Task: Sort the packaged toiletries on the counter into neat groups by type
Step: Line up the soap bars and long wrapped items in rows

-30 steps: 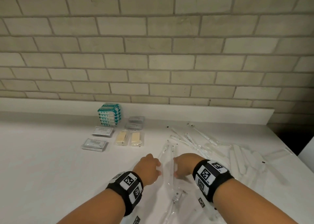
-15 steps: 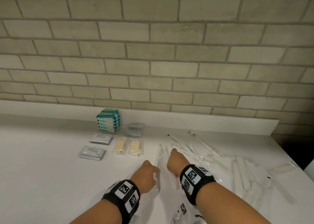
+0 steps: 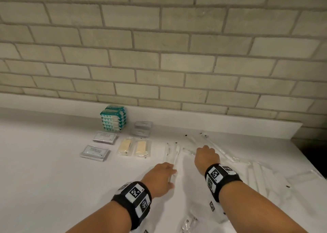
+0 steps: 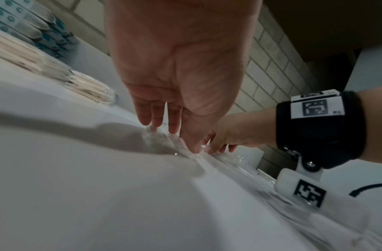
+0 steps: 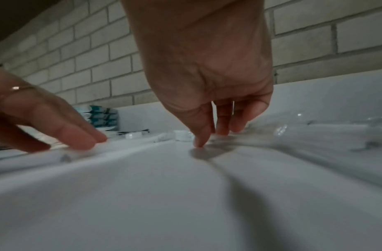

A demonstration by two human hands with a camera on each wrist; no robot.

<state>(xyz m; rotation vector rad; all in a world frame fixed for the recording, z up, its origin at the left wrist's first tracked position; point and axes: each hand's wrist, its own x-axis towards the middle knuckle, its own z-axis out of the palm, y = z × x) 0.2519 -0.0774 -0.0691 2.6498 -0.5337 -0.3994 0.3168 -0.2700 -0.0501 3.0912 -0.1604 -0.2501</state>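
Note:
Two clear-wrapped toothbrushes (image 3: pixel 172 156) lie side by side on the white counter (image 3: pixel 53 171), right of two yellow bars in clear packets (image 3: pixel 133 147). My left hand (image 3: pixel 170 175) rests on their near ends with straight fingers (image 4: pixel 155 118). My right hand (image 3: pixel 204 151) is further back and right, at the edge of a loose scatter of wrapped toothbrushes (image 3: pixel 223 151). Its fingers (image 5: pixel 223 129) point down onto a clear wrapper, with the thumb tip on the counter. Neither hand grips anything.
A stack of teal packets (image 3: pixel 114 118) stands against the backsplash. Grey sachets (image 3: pixel 142 128) and two piles of white sachets (image 3: pixel 105 137) lie near it. More long white packets (image 3: pixel 256 176) and clear wrappers (image 3: pixel 191 222) lie right and near. The counter ends at the right (image 3: pixel 311 162).
Both hands moved away from me and slid the two wrapped toothbrushes back, next to the yellow bars. The right hand then shifted right to the scattered toothbrushes.

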